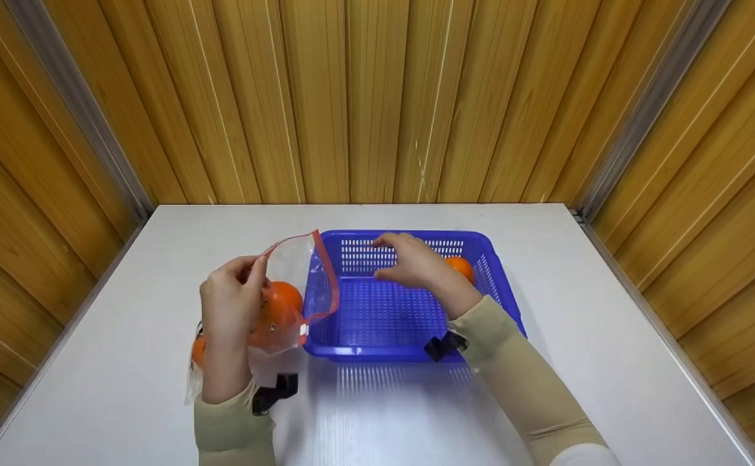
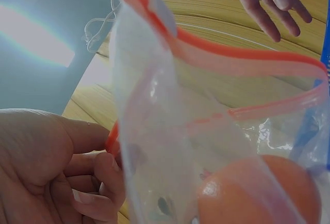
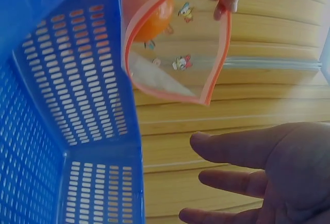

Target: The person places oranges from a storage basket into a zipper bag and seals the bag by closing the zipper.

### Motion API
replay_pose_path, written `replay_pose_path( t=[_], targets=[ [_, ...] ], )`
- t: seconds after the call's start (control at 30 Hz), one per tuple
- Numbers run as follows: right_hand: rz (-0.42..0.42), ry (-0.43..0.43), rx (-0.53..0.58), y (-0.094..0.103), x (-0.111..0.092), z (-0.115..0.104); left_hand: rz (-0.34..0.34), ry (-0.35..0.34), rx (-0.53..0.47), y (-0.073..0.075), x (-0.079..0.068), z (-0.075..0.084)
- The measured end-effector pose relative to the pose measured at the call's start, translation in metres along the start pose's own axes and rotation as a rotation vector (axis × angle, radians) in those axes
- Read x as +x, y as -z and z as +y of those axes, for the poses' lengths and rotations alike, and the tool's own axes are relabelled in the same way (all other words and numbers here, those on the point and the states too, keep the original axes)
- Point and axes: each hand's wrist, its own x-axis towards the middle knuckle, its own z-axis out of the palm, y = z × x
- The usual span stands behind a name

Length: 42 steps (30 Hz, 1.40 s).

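Left hand (image 1: 230, 304): grip pinching red-edged rim of clear bag (image 1: 291, 259), mouth gaping toward blue basket (image 1: 377, 353). Bag at basket's left side, bagged orange (image 1: 287, 296) visible within. Right hand (image 1: 411, 260): grip spread, thumb apart from fingers, above basket. 1 loose orange (image 1: 460, 266) inside basket, far right, partly behind right wrist. Basket stands on white table (image 1: 112, 349).
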Motion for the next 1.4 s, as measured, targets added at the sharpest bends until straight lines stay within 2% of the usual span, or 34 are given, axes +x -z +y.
replay_pose_path(
  t=[0.27,0.5,0.67,0.83,0.97,1.2,1.4],
  targets=[
    [-0.011,-0.061,-0.154,0.006,0.011,0.021,-0.002,0.001,-0.006,0.001,0.0,0.0],
    [-0.008,-0.188,-0.192,0.01,0.017,0.038,-0.007,0.005,-0.005,0.0,0.0,0.0],
    [-0.001,-0.268,-0.264,0.012,0.022,0.052,0.009,-0.025,0.0,0.0,-0.001,-0.001],
    [-0.029,-0.332,-0.315,0.012,0.027,0.065,0.008,-0.033,-0.004,-0.001,-0.001,-0.002],
    [-0.055,-0.356,-0.324,0.01,0.029,0.072,0.003,-0.024,-0.002,-0.001,-0.001,-0.002],
    [-0.087,-0.445,-0.391,0.003,0.034,0.082,-0.007,-0.002,-0.01,-0.001,-0.001,-0.001],
    [-0.093,-0.445,-0.426,0.001,0.036,0.091,-0.016,0.009,-0.008,0.0,0.0,0.0]
  ],
)
